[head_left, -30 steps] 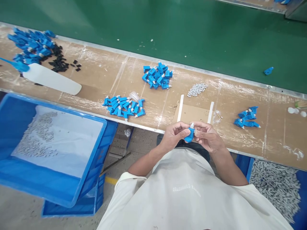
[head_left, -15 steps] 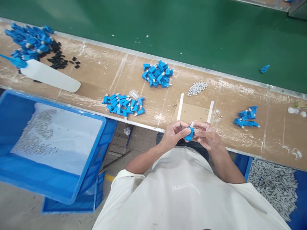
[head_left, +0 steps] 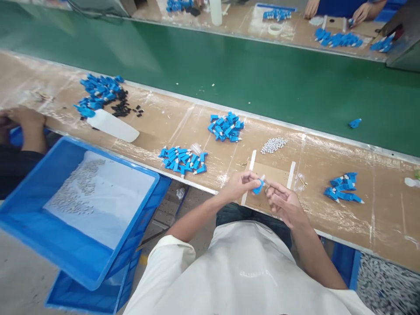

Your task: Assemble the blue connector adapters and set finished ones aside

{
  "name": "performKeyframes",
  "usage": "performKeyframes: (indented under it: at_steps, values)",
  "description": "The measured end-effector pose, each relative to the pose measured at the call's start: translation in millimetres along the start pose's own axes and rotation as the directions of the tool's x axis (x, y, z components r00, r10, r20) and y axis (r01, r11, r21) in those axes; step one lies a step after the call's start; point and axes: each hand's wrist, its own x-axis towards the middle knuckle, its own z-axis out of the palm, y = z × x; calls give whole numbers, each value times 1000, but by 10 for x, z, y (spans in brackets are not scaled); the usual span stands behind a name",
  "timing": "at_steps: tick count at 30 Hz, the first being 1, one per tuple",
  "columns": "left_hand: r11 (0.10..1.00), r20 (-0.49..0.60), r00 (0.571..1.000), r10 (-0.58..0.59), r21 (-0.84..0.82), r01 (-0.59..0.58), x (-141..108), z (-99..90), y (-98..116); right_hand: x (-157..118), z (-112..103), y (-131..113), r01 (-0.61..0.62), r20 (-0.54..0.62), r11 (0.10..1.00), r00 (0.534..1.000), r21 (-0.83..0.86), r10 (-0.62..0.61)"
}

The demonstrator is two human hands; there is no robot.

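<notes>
My left hand pinches a blue piece with a pale tip over the table's front edge. Close to its right side is my right hand, fingers curled and forefinger reaching to the pale tip; whether something small is between its fingers is hidden. Beneath and behind the hands lies a cardboard sheet with white tape strips. Past the sheet is a heap of small grey-white pieces. Blue pieces lie in two piles to the left and a small group to the right.
A white bottle lies by black pieces at the left. Blue bins stand below the table. Behind runs a green belt with one blue piece. Other people's hands show at far left and top right.
The view has tilted up and left, bringing the far table and other people's hands into sight. My right hand has drawn slightly back from the blue piece, its palm more turned up.
</notes>
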Motion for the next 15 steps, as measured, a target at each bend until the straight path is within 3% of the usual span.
performKeyframes:
  at_steps: [2,3,5,7,9,11,15]
  values:
    - [951,-140,984,110,304,-63,318,-289,123,-75,-98,-71,39,18,999,999,-30,-39]
    - [867,-224,952,211,493,-76,498,-441,209,-119,-146,-106,52,19,998,999,-40,-51]
    - [627,-306,877,369,779,8,853,-717,409,-202,-228,-154,60,5,997,998,-58,-59]
    - [420,-319,870,376,895,147,1139,-918,606,-272,-294,-160,58,-12,995,998,-80,-59]
    - [299,-329,892,310,924,237,1302,-1038,752,-330,-373,-134,58,-39,992,997,-110,-63]
    - [269,-334,893,303,929,256,1333,-1103,825,-386,-501,-114,55,-91,987,993,-150,-69]
    - [357,-387,825,412,901,245,1171,-1160,773,-465,-908,-242,59,-239,947,961,-316,-140]
